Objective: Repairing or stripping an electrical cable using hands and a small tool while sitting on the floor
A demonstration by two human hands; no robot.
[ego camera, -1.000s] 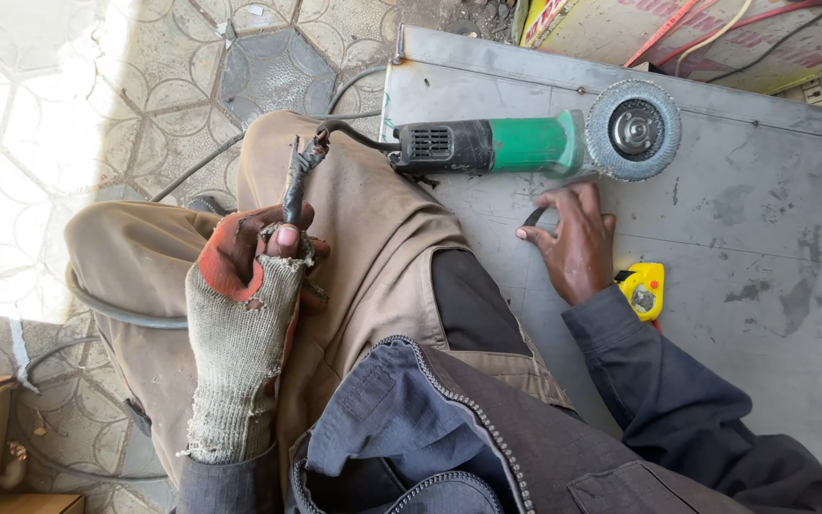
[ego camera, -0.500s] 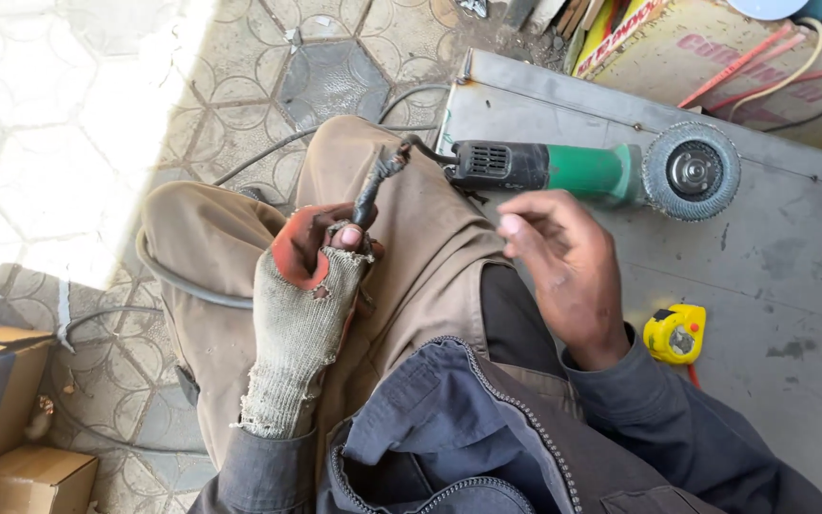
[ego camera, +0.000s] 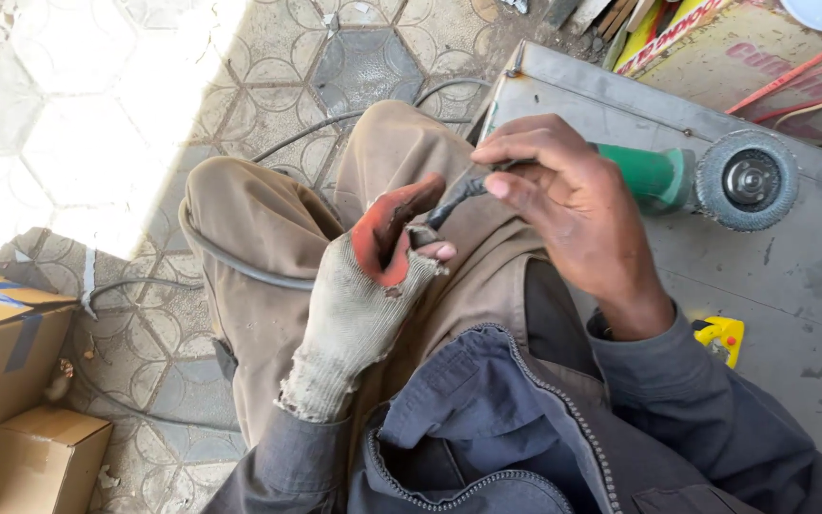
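My left hand (ego camera: 373, 276) wears a worn knitted glove with a red palm and torn fingertips, and it grips the lower end of a short dark metal piece (ego camera: 451, 204) over my lap. My bare right hand (ego camera: 563, 195) pinches the upper end of the same piece with thumb and fingers. Behind my right hand a green angle grinder (ego camera: 715, 176) with a round disc lies on a grey metal sheet (ego camera: 811, 286); part of its body is hidden by the hand.
A yellow tape measure (ego camera: 723, 335) lies on the metal sheet by my right sleeve. A dark cable (ego camera: 240, 266) runs over my trousers and across the patterned tile floor. Two cardboard boxes (ego camera: 11, 381) stand at lower left. Boards and red rods lie at top right.
My right hand left the metal sheet, came across to my lap and took hold of the upper end of the dark piece. The view shifted right and nearer.
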